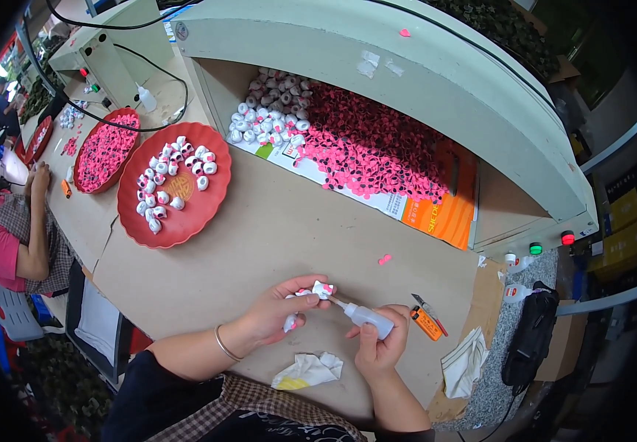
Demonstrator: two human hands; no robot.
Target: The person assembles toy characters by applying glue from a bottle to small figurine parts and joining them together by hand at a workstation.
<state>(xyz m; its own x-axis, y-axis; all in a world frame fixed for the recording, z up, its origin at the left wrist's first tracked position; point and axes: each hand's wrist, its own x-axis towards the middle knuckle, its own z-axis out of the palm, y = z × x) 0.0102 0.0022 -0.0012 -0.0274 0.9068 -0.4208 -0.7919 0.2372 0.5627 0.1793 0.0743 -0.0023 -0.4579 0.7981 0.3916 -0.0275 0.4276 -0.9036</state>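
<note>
My left hand (263,315) holds several small white pieces; one, a white cat-shaped head (322,289) with a pink spot, is pinched at the fingertips. Another white piece (290,322) shows lower in the same hand, partly hidden by the fingers. My right hand (383,345) is wrapped round a translucent squeeze bottle (371,321), tilted so its thin nozzle meets or nearly meets the cat head. To the left lies a scalloped red tray (212,200) with several white pieces on it. Two small pink pieces (385,259) lie on the table beyond my hands.
A pale, lamp-like housing (377,74) arches over heaps of white pieces (267,121) and pink pieces (377,158). Right of my hands are an orange cutter (426,323) and a white cloth (466,362). Crumpled paper (310,371) lies near me. A co-worker (20,247) sits at left.
</note>
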